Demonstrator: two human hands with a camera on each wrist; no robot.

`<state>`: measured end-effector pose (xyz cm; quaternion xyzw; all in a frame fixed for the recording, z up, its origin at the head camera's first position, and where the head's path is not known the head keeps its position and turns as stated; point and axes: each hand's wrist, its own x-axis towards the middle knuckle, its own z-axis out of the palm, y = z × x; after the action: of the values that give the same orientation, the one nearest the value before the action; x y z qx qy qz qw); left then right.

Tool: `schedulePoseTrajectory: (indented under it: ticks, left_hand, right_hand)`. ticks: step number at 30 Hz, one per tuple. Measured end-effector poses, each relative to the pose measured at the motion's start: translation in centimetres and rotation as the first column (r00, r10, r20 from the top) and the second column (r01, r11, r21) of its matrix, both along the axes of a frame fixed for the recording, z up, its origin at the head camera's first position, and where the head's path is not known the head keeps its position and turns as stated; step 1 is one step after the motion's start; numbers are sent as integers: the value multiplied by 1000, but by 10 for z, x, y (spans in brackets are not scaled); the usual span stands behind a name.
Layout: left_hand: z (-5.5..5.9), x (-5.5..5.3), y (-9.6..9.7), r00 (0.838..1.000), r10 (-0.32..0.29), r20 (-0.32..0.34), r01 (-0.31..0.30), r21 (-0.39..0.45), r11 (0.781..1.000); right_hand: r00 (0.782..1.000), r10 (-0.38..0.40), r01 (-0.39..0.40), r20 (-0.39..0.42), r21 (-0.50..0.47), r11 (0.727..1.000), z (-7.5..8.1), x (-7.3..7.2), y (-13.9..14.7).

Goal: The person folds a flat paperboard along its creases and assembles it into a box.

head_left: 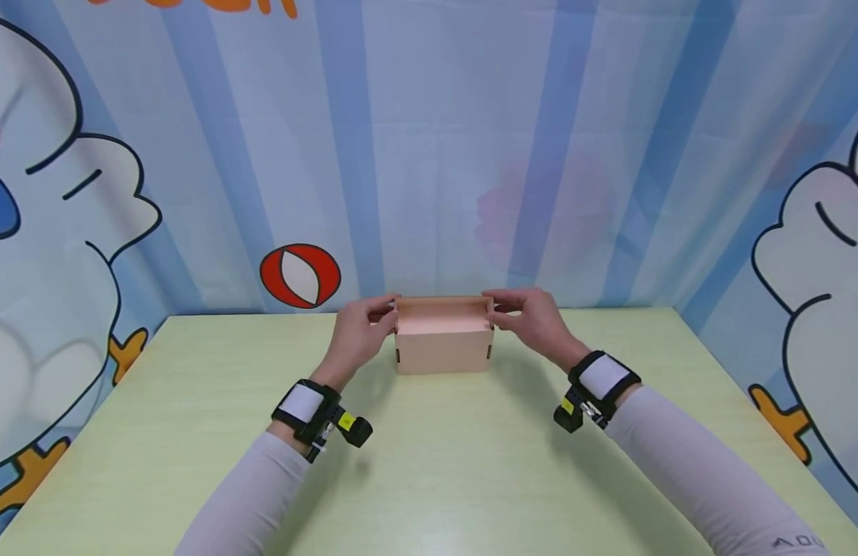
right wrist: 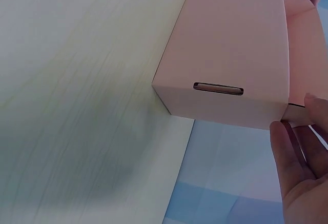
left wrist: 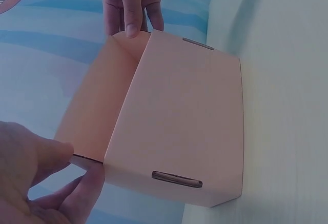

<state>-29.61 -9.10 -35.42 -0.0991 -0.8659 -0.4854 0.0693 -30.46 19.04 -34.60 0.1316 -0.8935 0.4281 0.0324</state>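
A small pinkish-tan cardboard box (head_left: 443,353) stands near the back edge of the table, its open top showing the inside. Dark-edged slots show on its front panel near both ends. My left hand (head_left: 359,333) pinches the box's left end wall at the upper rim, thumb on one side and fingers on the other, as the left wrist view shows. At the opposite end, my right hand (head_left: 536,320) pinches the right end wall the same way; its thumb and fingers (right wrist: 289,157) show in the right wrist view. No contents are visible inside the box.
The pale yellow-green table (head_left: 220,417) spreads out in front of the box. Close behind it hangs a blue striped curtain (head_left: 435,154) with cartoon prints. A strap with a small camera (head_left: 306,413) sits on the left wrist, and another strap (head_left: 602,382) on the right.
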Motion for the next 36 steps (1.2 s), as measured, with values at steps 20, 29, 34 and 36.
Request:
schedulePoseTrajectory:
  ticks: [20,29,34,36]
  left_hand:
    - [-16,-3,-10,988,-94,-119,81,-113,990]
    - [-20,0,-15,984,-111,-136,92,-140,986]
    - [-21,-1,-15,982,-128,-137,108,-142,984]
    - [-22,-1,-15,982,-134,-136,114,-144,983]
  right_hand:
    - [978,127,-99,-167,163,982,-20,-2,14]
    - [961,187,-154,-202,167,974,-26,-3,15]
    - [957,186,-154,-221,153,976,-28,-3,14]
    - [958,184,-154,-222,146,977,-29,-3,14]
